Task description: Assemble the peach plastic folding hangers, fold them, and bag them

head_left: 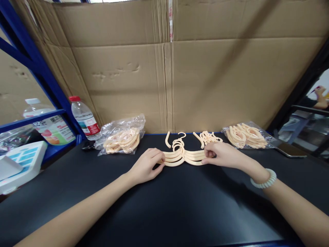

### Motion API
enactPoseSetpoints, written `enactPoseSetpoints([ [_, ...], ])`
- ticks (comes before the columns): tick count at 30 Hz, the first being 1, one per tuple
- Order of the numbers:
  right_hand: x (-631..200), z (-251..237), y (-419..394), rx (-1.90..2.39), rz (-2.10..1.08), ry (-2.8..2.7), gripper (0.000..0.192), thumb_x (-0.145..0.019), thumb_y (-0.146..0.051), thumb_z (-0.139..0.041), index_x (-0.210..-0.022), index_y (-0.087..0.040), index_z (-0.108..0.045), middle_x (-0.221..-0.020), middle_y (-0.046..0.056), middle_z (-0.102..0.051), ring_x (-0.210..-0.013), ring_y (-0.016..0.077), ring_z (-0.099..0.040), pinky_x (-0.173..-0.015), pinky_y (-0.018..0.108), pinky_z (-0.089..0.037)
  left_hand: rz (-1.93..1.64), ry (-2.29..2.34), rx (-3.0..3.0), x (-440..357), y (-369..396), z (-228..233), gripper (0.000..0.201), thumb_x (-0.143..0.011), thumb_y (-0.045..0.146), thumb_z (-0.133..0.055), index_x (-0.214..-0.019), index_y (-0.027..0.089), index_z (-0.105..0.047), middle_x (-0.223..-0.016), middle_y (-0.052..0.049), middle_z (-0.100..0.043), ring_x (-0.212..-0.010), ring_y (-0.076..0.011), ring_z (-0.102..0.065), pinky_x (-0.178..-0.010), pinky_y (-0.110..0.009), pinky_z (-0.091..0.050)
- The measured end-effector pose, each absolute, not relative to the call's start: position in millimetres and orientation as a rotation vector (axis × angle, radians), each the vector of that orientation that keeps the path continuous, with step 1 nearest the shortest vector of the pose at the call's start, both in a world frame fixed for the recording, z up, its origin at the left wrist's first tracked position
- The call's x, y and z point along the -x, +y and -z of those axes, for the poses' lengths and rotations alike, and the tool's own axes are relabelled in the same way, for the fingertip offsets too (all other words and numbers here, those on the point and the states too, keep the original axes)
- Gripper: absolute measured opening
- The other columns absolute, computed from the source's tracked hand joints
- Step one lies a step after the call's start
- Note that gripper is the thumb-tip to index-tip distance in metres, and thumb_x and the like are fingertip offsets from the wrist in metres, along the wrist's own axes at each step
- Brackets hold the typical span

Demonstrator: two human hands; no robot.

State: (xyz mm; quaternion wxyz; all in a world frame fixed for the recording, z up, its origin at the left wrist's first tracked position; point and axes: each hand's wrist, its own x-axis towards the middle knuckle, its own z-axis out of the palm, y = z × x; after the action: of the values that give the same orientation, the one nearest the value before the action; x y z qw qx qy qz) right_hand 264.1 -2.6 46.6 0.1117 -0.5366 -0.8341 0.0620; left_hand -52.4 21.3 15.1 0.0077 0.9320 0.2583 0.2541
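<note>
Several cream plastic clothes hangers (173, 158) lie fanned together on the black table (177, 206), their hooks bunched at the middle and pointing away from me. My left hand (149, 165) is closed round their left ends, fingers curled over and thumb at the near side. At the right ends my right hand (223, 154) pinches with thumb and fingers; the tips partly hide the hanger ends. Just beyond the hangers lie a loose curved arm piece (168, 140), a separate hook (182, 134) and another arm piece (198, 140). A heap of small cream hooks (211, 136) is behind my right hand.
Clear bags of cream parts stand left (123, 140) and right (248, 135). A red-capped bottle (86, 118) and a blue metal frame (46, 68) are at left, beside a white device (23, 164). Cardboard (128, 79) walls the back. A flat dark object (291, 150) lies far right.
</note>
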Motion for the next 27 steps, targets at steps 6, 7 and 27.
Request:
enactPoseSetpoints([
  [6,-262.8,-47.7,-2.9,1.605,-0.139,-2.419,0.032,-0.082,-0.045,-0.059,-0.063,-0.019,-0.055,-0.062,0.001,-0.061,-0.058,0.0145,-0.053,-0.053,0.025,-0.031,-0.780,0.813,-2.923,52.6,21.3,-15.1,0.006,-0.087,0.017,-0.047,-0.088,0.020,-0.052,-0.089,-0.005,-0.061,-0.087,-0.0188,-0.056,-0.083,-0.035,-0.043],
  [7,-262.4,-47.9,-3.0,1.617,-0.124,-2.416,0.033,-0.082,-0.045,-0.058,-0.063,-0.019,-0.055,-0.062,0.001,-0.061,-0.058,0.0147,-0.053,-0.053,0.025,-0.031,-0.781,0.812,-2.924,52.6,21.5,-14.9,0.006,-0.087,0.017,-0.047,-0.088,0.020,-0.052,-0.089,-0.005,-0.061,-0.087,-0.0188,-0.056,-0.084,-0.035,-0.042],
  [27,-265.1,-32.9,25.3,1.476,0.129,-2.271,0.024,-0.079,-0.009,-0.044,-0.093,-0.018,-0.062,-0.069,0.001,-0.061,-0.076,0.0180,-0.058,-0.074,0.027,-0.041,-0.938,1.022,-2.827,50.5,27.8,-27.1,0.016,-0.083,0.018,-0.051,-0.099,0.019,-0.052,-0.100,-0.007,-0.061,-0.095,-0.0220,-0.056,-0.084,-0.037,-0.044],
])
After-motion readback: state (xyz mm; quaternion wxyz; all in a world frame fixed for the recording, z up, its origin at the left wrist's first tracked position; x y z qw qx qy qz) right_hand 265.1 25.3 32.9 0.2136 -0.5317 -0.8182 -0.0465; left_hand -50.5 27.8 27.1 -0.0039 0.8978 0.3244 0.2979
